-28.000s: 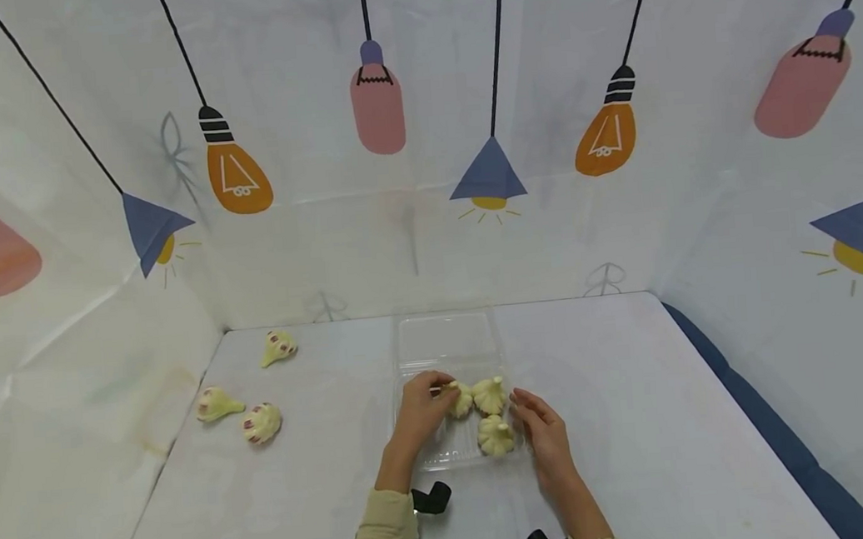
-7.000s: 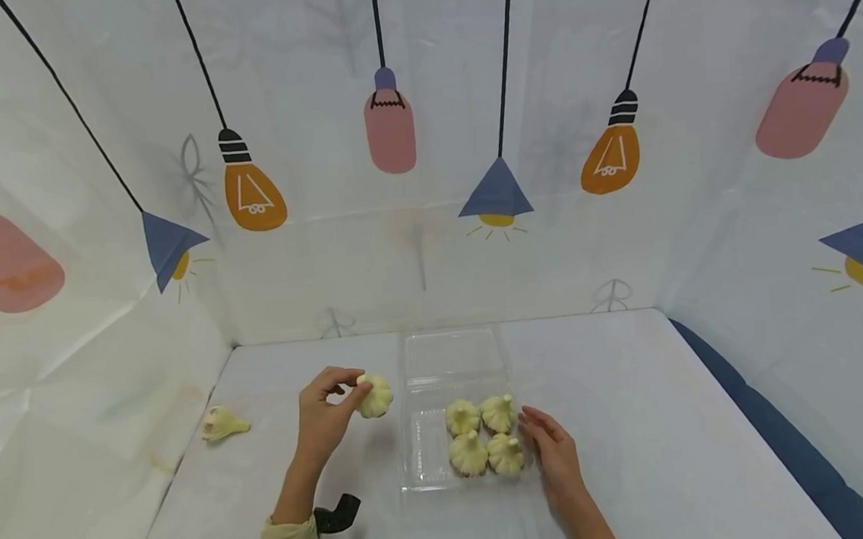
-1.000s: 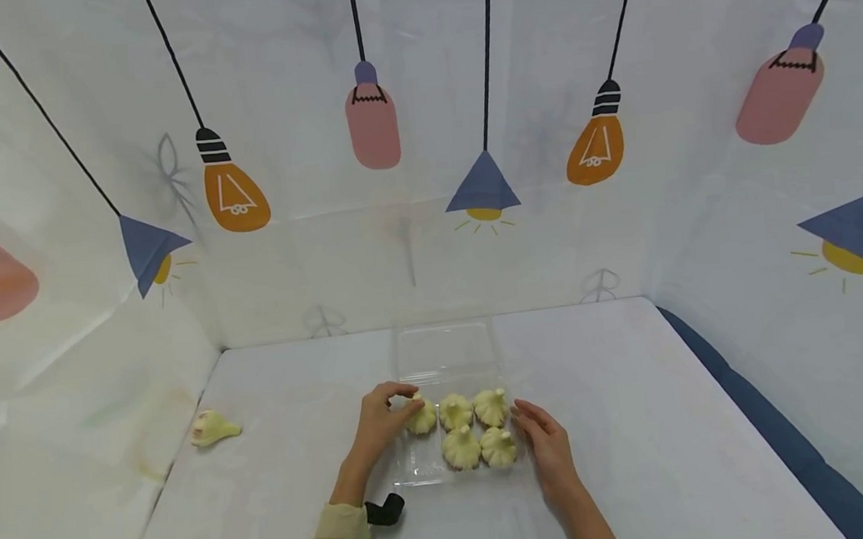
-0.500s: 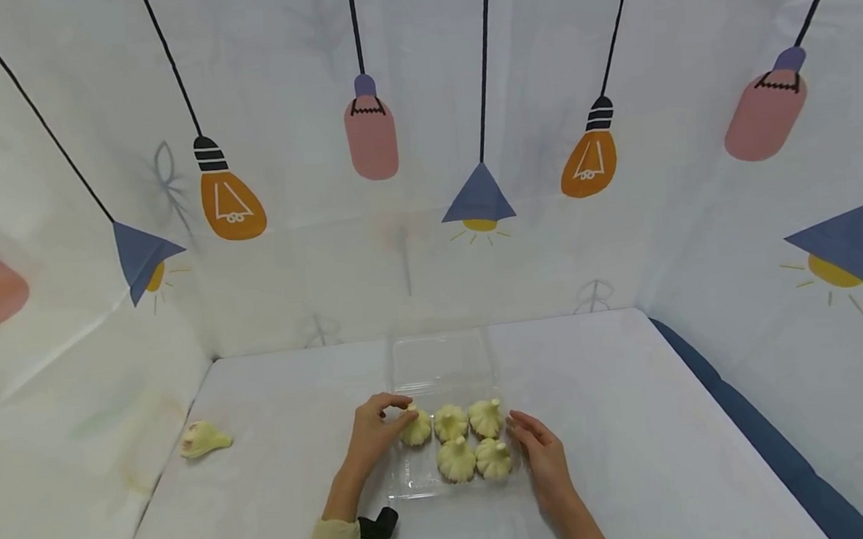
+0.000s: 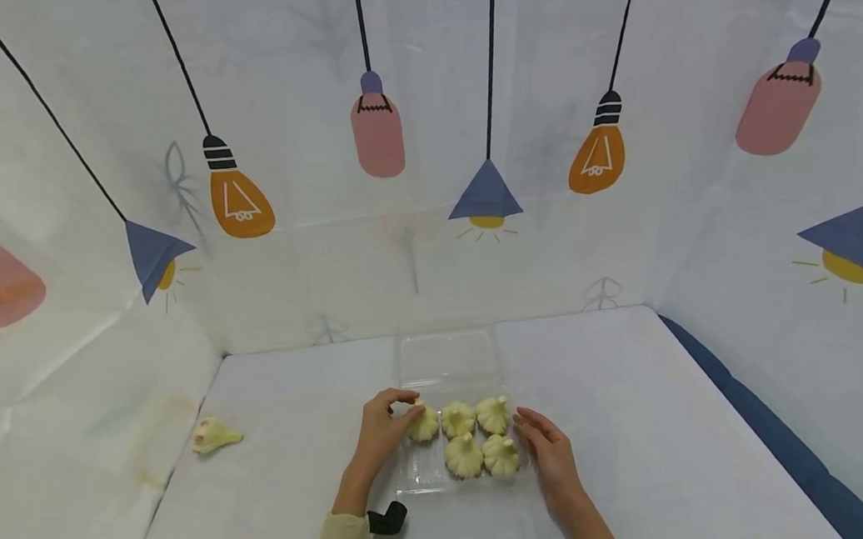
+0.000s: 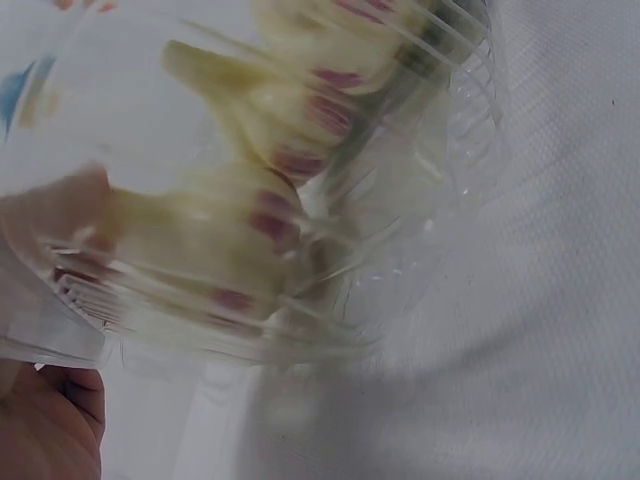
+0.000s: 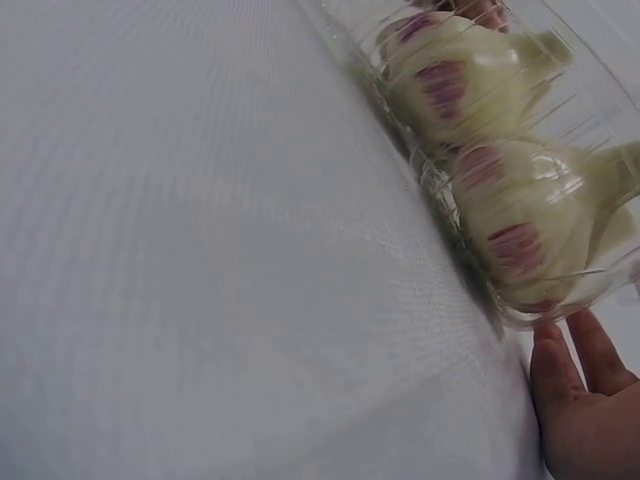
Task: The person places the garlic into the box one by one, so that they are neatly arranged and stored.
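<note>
Garlic bulbs (image 5: 463, 457) number six: five inside one container (image 5: 420, 472), one outside

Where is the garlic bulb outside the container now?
In the head view, the garlic bulb lies on the table near its left edge, left of the left hand.

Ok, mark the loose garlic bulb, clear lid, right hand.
Loose garlic bulb (image 5: 208, 436), head view: its rounded body.
Clear lid (image 5: 447, 355), head view: its flat panel.
Right hand (image 5: 551, 455), head view: its middle.
</note>
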`<state>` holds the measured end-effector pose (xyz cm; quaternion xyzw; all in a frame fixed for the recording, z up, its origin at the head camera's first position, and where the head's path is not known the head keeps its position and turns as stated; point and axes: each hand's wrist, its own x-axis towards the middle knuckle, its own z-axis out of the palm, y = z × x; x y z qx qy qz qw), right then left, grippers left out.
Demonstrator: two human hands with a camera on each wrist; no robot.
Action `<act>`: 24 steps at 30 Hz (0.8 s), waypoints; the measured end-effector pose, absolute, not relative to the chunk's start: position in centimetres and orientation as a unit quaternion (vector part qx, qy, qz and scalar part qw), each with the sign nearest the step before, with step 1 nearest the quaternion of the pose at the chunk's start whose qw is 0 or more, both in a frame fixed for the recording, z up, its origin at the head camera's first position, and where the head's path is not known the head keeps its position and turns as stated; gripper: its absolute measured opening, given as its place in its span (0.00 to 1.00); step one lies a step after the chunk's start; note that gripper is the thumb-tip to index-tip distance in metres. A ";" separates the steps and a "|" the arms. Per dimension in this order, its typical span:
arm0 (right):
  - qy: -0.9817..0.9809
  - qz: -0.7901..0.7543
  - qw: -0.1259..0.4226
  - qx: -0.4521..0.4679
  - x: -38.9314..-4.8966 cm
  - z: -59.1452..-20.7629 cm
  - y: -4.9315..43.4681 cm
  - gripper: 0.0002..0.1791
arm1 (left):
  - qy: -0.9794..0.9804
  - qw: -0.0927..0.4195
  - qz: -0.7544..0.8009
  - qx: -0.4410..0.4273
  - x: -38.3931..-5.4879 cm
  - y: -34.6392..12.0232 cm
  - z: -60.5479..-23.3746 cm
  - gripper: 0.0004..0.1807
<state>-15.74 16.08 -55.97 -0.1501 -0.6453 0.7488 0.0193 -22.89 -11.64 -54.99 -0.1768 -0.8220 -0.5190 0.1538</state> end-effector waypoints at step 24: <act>-0.636 0.756 0.012 -0.152 -15.5 -56.0 16.2 0.21 | -0.807 0.183 -0.525 -0.200 -22.4 -12.3 -54.3 0.09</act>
